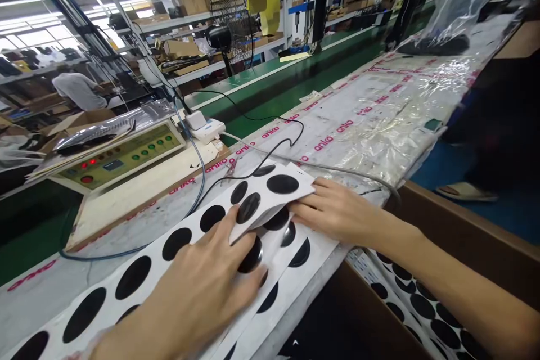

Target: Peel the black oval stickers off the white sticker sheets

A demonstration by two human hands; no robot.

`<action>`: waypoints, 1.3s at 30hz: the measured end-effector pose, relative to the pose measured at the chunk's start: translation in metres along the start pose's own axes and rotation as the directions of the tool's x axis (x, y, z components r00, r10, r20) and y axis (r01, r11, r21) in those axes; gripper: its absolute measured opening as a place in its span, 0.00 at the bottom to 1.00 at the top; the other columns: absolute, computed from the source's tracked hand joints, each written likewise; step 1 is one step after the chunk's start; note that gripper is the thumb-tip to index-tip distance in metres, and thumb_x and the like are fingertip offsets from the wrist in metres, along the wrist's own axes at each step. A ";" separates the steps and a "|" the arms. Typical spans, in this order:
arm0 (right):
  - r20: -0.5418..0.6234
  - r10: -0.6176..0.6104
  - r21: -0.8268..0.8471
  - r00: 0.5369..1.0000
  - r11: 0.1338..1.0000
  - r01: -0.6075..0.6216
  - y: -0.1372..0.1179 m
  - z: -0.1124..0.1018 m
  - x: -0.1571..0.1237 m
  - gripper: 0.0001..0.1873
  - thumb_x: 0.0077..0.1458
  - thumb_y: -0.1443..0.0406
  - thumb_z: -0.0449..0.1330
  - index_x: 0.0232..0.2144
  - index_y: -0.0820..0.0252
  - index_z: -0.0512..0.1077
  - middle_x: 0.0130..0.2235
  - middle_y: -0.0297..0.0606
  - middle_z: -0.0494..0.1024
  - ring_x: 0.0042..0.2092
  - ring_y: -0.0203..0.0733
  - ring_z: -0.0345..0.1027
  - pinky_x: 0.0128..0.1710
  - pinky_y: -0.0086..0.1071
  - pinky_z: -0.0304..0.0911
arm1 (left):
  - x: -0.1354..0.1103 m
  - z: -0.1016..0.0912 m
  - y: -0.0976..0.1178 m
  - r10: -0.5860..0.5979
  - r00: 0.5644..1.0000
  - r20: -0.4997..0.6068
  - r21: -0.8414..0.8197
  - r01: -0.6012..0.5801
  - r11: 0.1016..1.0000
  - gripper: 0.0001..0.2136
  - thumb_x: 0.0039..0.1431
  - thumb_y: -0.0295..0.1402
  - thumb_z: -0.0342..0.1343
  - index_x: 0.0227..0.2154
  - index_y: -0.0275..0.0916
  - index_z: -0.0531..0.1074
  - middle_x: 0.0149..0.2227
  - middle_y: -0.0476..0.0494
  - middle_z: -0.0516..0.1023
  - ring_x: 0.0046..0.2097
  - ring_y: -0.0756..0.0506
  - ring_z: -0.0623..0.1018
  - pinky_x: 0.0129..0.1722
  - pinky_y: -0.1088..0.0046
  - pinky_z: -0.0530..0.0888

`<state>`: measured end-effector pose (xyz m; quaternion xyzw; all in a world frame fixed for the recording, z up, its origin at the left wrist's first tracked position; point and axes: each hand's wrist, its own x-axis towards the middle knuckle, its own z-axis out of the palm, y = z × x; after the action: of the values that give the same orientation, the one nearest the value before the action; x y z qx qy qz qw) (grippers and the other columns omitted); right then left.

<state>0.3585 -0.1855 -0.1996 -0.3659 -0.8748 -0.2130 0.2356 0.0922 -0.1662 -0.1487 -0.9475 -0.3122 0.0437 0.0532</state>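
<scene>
Long white sheets of black oval stickers lie layered along the bench. At their far end, a sheet end is raised and folded over the layers below, with black ovals on its upper face. My left hand rests on the sheets, fingers and thumb spread. Its fingertips touch the flap's near edge. My right hand grips the flap's right edge, its fingers bent round it and the thumb hidden.
A control box with lit red lights stands at left, near a white power strip. Cables cross the plastic-covered bench. More oval sheets lie in a cardboard box below right. A green conveyor runs behind.
</scene>
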 end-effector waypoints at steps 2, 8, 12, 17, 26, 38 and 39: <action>-0.046 -0.052 -0.031 0.998 0.998 0.051 0.003 0.006 0.012 0.15 0.67 0.70 0.51 0.27 0.63 0.70 0.27 0.36 0.71 0.31 0.40 0.64 0.34 0.36 0.59 | 0.003 0.004 0.009 -0.006 1.000 -0.021 0.070 0.007 0.998 0.20 0.59 0.45 0.55 0.49 0.39 0.70 0.63 0.24 0.56 0.45 0.30 0.78 0.26 0.62 0.79; -0.288 0.180 0.117 0.940 0.981 -0.152 -0.003 0.000 0.015 0.04 0.65 0.70 0.56 0.40 0.67 0.70 0.37 0.42 0.76 0.38 0.42 0.70 0.36 0.36 0.65 | -0.004 -0.003 -0.012 0.006 1.000 -0.023 -0.030 -0.007 1.000 0.22 0.64 0.28 0.38 0.60 0.45 0.58 0.64 0.33 0.55 0.48 0.36 0.77 0.37 0.60 0.80; -0.186 0.336 0.306 0.923 0.913 -0.270 -0.003 -0.016 -0.015 0.08 0.64 0.69 0.57 0.46 0.61 0.69 0.44 0.44 0.74 0.48 0.46 0.68 0.46 0.40 0.67 | -0.011 -0.010 -0.032 -0.023 0.997 -0.079 -0.057 0.019 0.998 0.27 0.66 0.30 0.36 0.65 0.59 0.41 0.68 0.43 0.45 0.34 0.46 0.80 0.29 0.70 0.79; 0.059 0.159 0.180 0.985 0.969 -0.168 0.003 -0.015 -0.032 0.12 0.68 0.61 0.52 0.45 0.63 0.70 0.48 0.46 0.73 0.50 0.50 0.65 0.47 0.45 0.63 | -0.008 0.000 -0.019 0.090 0.994 -0.060 -0.014 -0.091 0.996 0.22 0.66 0.31 0.35 0.60 0.53 0.59 0.69 0.40 0.34 0.34 0.44 0.81 0.25 0.68 0.79; -0.158 0.192 0.076 0.969 0.980 -0.182 0.001 0.004 0.006 0.08 0.66 0.66 0.55 0.38 0.67 0.71 0.38 0.44 0.73 0.41 0.48 0.67 0.40 0.41 0.64 | -0.003 0.001 -0.006 0.065 0.997 -0.042 -0.005 -0.066 0.998 0.23 0.65 0.37 0.41 0.63 0.45 0.55 0.67 0.34 0.48 0.56 0.31 0.71 0.32 0.64 0.81; 0.447 0.467 0.397 0.763 0.662 -0.636 0.007 -0.023 -0.053 0.28 0.59 0.49 0.60 0.58 0.47 0.62 0.54 0.40 0.64 0.57 0.53 0.56 0.53 0.44 0.59 | -0.007 0.003 -0.013 0.094 0.991 -0.091 0.010 -0.093 0.996 0.17 0.65 0.31 0.37 0.49 0.41 0.69 0.68 0.33 0.38 0.39 0.39 0.81 0.27 0.69 0.79; 0.466 0.474 0.389 0.747 0.649 -0.654 0.009 -0.021 -0.049 0.31 0.57 0.48 0.62 0.59 0.49 0.62 0.53 0.41 0.64 0.56 0.53 0.56 0.54 0.45 0.59 | -0.006 0.005 -0.007 0.090 0.991 -0.098 0.033 -0.087 0.996 0.16 0.66 0.37 0.42 0.49 0.39 0.69 0.68 0.31 0.40 0.45 0.34 0.79 0.28 0.67 0.80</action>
<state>0.4013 -0.2180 -0.2090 -0.5728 -0.7630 0.1847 0.2356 0.0830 -0.1640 -0.1525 -0.9606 -0.2661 0.0033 0.0804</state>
